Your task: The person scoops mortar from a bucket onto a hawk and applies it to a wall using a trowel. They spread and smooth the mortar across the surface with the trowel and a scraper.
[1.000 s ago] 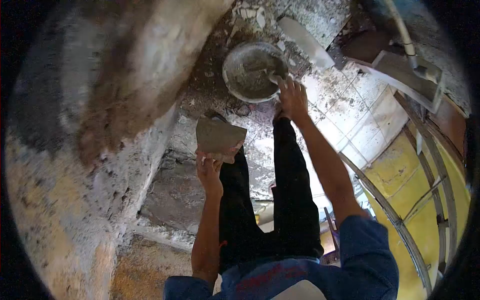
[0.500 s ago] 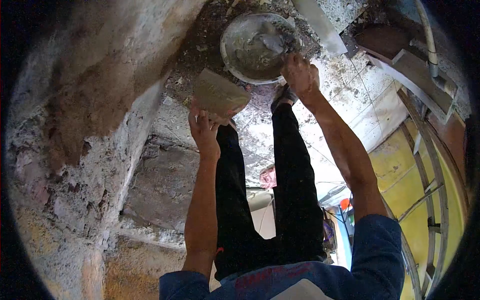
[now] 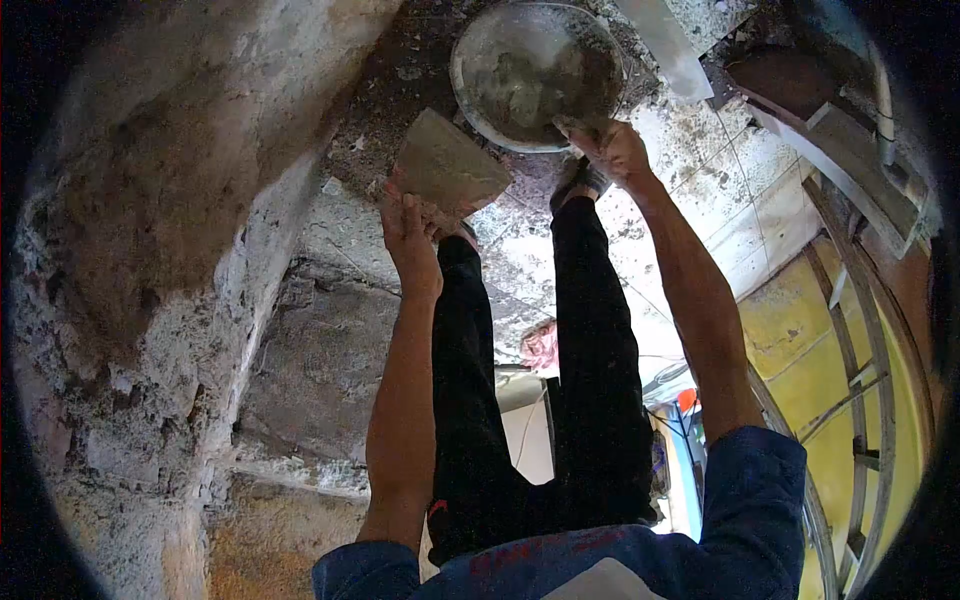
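Observation:
My left hand [image 3: 410, 240] grips the lower left edge of a flat, greyish square board [image 3: 450, 165], which is tilted and has some smears on its face. To its right, my right hand [image 3: 622, 152] is closed round the handle of a trowel [image 3: 574, 132] at the near right rim of a round basin [image 3: 462, 95]. The trowel's blade is hard to make out against the basin. Wet grey mortar [image 3: 535, 90] lies inside the basin.
A rough, partly plastered wall [image 3: 170, 200] rises at the left. A long flat metal strip [image 3: 668, 50] lies beyond the basin to the right. Farther right are a white angled piece [image 3: 840, 150] and a ladder [image 3: 870, 400] by a yellow wall. Pink cloth [image 3: 540, 345] lies behind my legs.
The view has shifted, so the basin sits higher in it. My right hand has turned at the rim, and the pale lump of mortar seen before no longer stands out.

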A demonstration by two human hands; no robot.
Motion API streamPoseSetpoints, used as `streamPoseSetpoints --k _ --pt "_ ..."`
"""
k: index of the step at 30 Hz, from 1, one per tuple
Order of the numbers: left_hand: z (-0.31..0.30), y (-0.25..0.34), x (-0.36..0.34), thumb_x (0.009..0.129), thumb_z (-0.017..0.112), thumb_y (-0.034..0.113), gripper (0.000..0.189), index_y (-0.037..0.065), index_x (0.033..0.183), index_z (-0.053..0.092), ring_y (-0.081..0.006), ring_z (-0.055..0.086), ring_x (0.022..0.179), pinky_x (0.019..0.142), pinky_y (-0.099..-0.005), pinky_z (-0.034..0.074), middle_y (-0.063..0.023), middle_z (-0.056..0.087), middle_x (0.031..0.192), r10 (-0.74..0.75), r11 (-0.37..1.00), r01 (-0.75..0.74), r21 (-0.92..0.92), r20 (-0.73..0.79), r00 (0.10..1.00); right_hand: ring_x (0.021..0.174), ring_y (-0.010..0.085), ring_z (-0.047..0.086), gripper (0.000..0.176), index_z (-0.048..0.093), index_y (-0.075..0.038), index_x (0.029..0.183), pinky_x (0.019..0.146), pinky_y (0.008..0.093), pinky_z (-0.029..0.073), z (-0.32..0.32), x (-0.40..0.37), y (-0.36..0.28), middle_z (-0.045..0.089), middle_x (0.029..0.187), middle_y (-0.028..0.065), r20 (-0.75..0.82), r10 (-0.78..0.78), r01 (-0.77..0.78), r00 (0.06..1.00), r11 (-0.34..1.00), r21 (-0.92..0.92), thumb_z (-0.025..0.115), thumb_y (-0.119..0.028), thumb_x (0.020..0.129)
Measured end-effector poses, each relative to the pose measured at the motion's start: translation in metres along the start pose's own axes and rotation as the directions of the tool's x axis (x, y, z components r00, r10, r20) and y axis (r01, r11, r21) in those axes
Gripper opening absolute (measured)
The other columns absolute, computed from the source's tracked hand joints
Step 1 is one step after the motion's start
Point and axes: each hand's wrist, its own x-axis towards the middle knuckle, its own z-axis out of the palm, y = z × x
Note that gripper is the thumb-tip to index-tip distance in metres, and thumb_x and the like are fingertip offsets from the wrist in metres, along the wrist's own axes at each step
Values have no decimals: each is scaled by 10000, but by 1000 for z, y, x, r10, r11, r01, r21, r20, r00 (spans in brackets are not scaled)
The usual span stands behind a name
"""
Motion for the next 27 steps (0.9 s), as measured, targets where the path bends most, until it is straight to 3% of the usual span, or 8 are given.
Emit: streamPoseSetpoints --k 3,7,9,10,14,21,22,27 --pt "-1 -4 11 1072 568 405 586 154 1570 387 -266 572 1272 1028 -432 494 -131 491 1503 -12 1000 13 26 -6 1000 917 130 652 312 704 51 1205 822 262 527 -20 -8 9 742 1127 88 212 68 -140 975 927 348 761 -131 958" --pt "-6 -9 30 1069 568 412 629 163 1591 323 -307 521 1343 1093 -490 438 -136 444 1550 -50 999 50 -6 -38 998 960 178 716 289 730 -9 1150 846 276 553 -20 -10 9 758 1144 101 127 81 -103 989 978 182 777 -211 949" --pt "-2 -8 33 1069 567 410 636 162 1594 308 -320 504 1360 1107 -500 421 -137 436 1555 -41 999 40 -8 -31 999 998 182 696 346 702 16 1209 905 296 536 -11 -15 26 723 1204 121 140 -66 -72 988 608 791 790 -183 939" --pt "1 -7 35 1069 566 408 643 161 1596 292 -334 486 1377 1120 -511 404 -138 428 1559 -37 999 36 -15 -23 999 1033 165 673 384 680 5 1265 942 302 521 -13 -13 38 704 1214 111 118 -56 -22 991 821 571 789 -167 939" --pt "7 -16 51 1039 630 307 499 224 1475 402 -221 601 1043 887 -454 523 -45 555 1204 -5 998 3 -62 -23 1000 1039 151 666 380 676 9 1256 935 302 524 -25 -25 38 723 1157 93 79 -87 25 993 809 587 794 -139 927" --pt "45 -16 57 1030 636 365 680 255 1606 290 -310 517 1276 945 -498 508 -82 400 1538 2 1000 -2 -1 65 998 1064 150 699 335 650 0 1280 909 291 574 -62 -75 5 727 1188 115 -104 -84 118 991 914 389 732 -86 966" --pt "54 -19 61 1029 638 370 690 256 1611 285 -325 492 1314 963 -510 500 -80 362 1584 -11 1000 13 -26 84 996 1095 158 702 352 635 12 1285 923 283 582 -56 -83 1 716 1215 113 -175 -75 170 982 751 638 736 -74 958" --pt "109 -21 70 1033 642 377 615 184 1566 402 -196 514 1103 893 -356 498 -39 497 1358 -21 989 50 -140 204 979 942 351 714 470 587 -8 1304 797 429 585 -62 -114 -33 676 1095 196 -317 -354 309 880 933 -184 789 -138 900"
